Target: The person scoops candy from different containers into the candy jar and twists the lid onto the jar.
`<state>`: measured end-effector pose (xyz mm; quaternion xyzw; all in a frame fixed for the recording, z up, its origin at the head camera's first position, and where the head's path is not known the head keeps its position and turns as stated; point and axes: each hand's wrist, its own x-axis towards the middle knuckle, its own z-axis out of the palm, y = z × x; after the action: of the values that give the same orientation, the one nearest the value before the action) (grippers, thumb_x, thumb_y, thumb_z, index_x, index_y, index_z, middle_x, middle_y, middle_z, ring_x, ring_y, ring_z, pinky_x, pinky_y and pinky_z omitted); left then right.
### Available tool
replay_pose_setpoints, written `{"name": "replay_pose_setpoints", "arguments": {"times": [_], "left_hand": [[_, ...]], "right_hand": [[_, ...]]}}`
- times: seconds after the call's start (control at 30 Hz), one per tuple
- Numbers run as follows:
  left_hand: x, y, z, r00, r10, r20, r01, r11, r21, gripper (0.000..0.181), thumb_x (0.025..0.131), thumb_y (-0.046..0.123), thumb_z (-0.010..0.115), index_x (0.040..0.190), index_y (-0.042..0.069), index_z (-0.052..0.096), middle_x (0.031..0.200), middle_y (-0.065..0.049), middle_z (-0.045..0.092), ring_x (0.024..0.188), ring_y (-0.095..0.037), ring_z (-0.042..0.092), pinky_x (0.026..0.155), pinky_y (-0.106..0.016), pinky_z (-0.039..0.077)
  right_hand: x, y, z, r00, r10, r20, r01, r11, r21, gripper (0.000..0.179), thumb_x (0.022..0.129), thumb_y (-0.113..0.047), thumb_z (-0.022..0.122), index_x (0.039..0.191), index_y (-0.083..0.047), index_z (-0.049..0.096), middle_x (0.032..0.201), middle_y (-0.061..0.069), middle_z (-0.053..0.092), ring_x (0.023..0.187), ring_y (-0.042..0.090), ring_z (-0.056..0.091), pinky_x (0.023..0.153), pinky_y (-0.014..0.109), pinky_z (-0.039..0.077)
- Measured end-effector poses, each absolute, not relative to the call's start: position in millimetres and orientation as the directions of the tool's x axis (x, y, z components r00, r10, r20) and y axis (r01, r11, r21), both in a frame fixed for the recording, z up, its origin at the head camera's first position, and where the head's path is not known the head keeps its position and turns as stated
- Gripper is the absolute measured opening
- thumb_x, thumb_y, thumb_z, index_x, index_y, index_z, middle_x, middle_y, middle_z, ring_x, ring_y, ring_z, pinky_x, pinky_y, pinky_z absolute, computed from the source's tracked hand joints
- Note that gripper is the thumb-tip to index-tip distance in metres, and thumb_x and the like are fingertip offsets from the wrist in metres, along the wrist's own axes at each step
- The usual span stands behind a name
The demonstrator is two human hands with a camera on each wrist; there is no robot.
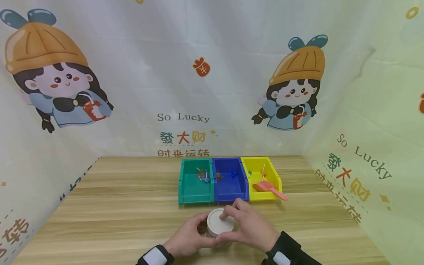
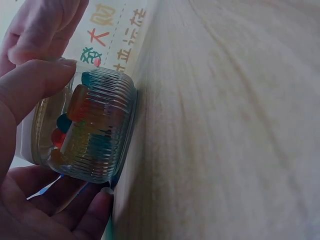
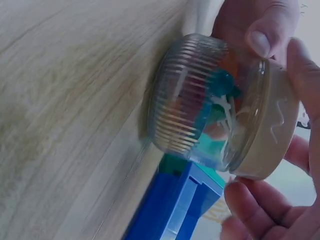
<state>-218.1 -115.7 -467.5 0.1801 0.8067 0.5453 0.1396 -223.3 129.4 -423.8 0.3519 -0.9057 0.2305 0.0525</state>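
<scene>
A ribbed clear jar (image 2: 107,125) stands upright on the table near its front, holding several colourful pieces and white sticks that look like lollipops. Its cream lid (image 1: 216,223) sits on top. My left hand (image 1: 188,237) grips the jar's side, thumb on the near side and fingers round the far side. With thumb and fingers at opposite edges, my right hand (image 1: 251,225) holds the lid. In the right wrist view the lid (image 3: 267,122) sits squarely on the jar's neck; whether it is screwed tight I cannot tell.
Behind the jar three joined bins stand in a row: green (image 1: 196,197), blue (image 1: 230,194) and yellow (image 1: 261,196). Small lollipops (image 1: 206,176) lie inside them. A pink scoop (image 1: 265,186) rests in the yellow bin, its handle over the front edge. A printed cloth (image 1: 132,73) encloses the table.
</scene>
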Motion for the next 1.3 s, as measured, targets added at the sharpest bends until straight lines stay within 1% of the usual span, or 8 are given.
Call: {"name": "replay_pose_setpoints", "arguments": {"times": [0.13, 0.27, 0.4, 0.57, 0.7, 0.97, 1.13, 1.3], "left_hand": [[-218.5, -116.4, -467.8, -0.894, 0.447, -0.017, 0.151, 0.338, 0.929, 0.08, 0.09, 0.024, 0.093, 0.157, 0.003, 0.056, 0.142, -0.009, 0.069, 0.123, -0.022, 0.067, 0.107, -0.046, 0.059], [-217.9, -116.3, -468.4, -0.893, 0.45, -0.017, 0.143, 0.319, 0.937, 0.079, 0.089, 0.02, 0.093, 0.157, 0.002, 0.055, 0.14, -0.009, 0.07, 0.121, -0.021, 0.067, 0.106, -0.043, 0.059], [-218.2, -116.5, -469.0, -0.893, 0.45, -0.025, 0.136, 0.321, 0.937, 0.079, 0.089, 0.019, 0.093, 0.157, 0.003, 0.056, 0.138, -0.007, 0.07, 0.12, -0.02, 0.067, 0.103, -0.037, 0.059], [-218.6, -116.0, -468.4, -0.894, 0.447, -0.026, 0.13, 0.315, 0.94, 0.08, 0.089, 0.02, 0.093, 0.157, 0.003, 0.055, 0.142, -0.009, 0.069, 0.122, -0.022, 0.066, 0.106, -0.04, 0.059], [-217.6, -115.5, -467.7, -0.896, 0.442, -0.029, 0.131, 0.326, 0.936, 0.081, 0.089, 0.021, 0.093, 0.157, 0.002, 0.055, 0.145, -0.011, 0.068, 0.126, -0.025, 0.066, 0.11, -0.05, 0.058], [-217.3, -115.7, -469.1, -0.891, 0.455, -0.015, 0.142, 0.309, 0.94, 0.079, 0.09, 0.018, 0.092, 0.158, 0.001, 0.054, 0.142, -0.009, 0.069, 0.123, -0.022, 0.067, 0.108, -0.047, 0.059], [-216.9, -115.3, -469.0, -0.89, 0.456, -0.003, 0.151, 0.301, 0.942, 0.078, 0.089, 0.016, 0.092, 0.157, 0.002, 0.056, 0.141, -0.009, 0.069, 0.122, -0.021, 0.067, 0.107, -0.047, 0.059], [-218.0, -115.2, -468.8, -0.895, 0.446, -0.016, 0.14, 0.314, 0.939, 0.078, 0.089, 0.017, 0.092, 0.157, 0.003, 0.056, 0.144, -0.01, 0.068, 0.126, -0.024, 0.065, 0.11, -0.051, 0.058]], "right_hand": [[-221.9, 131.0, -425.6, -0.736, -0.618, 0.277, -0.676, 0.649, -0.348, 0.05, 0.091, -0.068, 0.08, 0.116, -0.025, 0.075, 0.127, 0.001, 0.067, 0.114, 0.018, 0.065, 0.097, 0.033, 0.062], [-222.4, 133.7, -426.2, -0.707, -0.658, 0.259, -0.704, 0.617, -0.352, 0.06, 0.097, -0.056, 0.08, 0.141, -0.016, 0.072, 0.147, 0.001, 0.071, 0.139, 0.027, 0.065, 0.114, 0.051, 0.058], [-222.5, 134.6, -426.7, -0.692, -0.682, 0.238, -0.714, 0.595, -0.37, 0.068, 0.098, -0.045, 0.082, 0.154, -0.012, 0.063, 0.14, -0.003, 0.075, 0.136, 0.023, 0.067, 0.115, 0.049, 0.057], [-222.9, 130.4, -427.9, -0.69, -0.656, 0.307, -0.722, 0.595, -0.353, 0.045, 0.095, -0.054, 0.084, 0.125, -0.022, 0.074, 0.121, -0.006, 0.066, 0.113, 0.015, 0.063, 0.097, 0.03, 0.061], [-222.7, 126.2, -428.4, -0.733, -0.61, 0.302, -0.679, 0.634, -0.369, 0.049, 0.088, -0.069, 0.082, 0.108, -0.026, 0.07, 0.106, -0.007, 0.05, 0.1, 0.011, 0.052, 0.081, 0.021, 0.051], [-224.2, 129.6, -427.8, -0.713, -0.663, 0.229, -0.694, 0.622, -0.362, 0.06, 0.097, -0.057, 0.078, 0.14, -0.016, 0.07, 0.139, 0.0, 0.074, 0.133, 0.025, 0.066, 0.113, 0.05, 0.058], [-223.5, 128.5, -429.1, -0.73, -0.635, 0.252, -0.679, 0.632, -0.375, 0.039, 0.097, -0.054, 0.081, 0.119, -0.024, 0.071, 0.125, -0.002, 0.069, 0.114, 0.016, 0.065, 0.097, 0.032, 0.063], [-221.4, 123.8, -431.3, -0.743, -0.587, 0.321, -0.67, 0.658, -0.345, 0.051, 0.089, -0.07, 0.081, 0.107, -0.025, 0.066, 0.102, -0.006, 0.05, 0.092, 0.009, 0.052, 0.072, 0.019, 0.05]]}}
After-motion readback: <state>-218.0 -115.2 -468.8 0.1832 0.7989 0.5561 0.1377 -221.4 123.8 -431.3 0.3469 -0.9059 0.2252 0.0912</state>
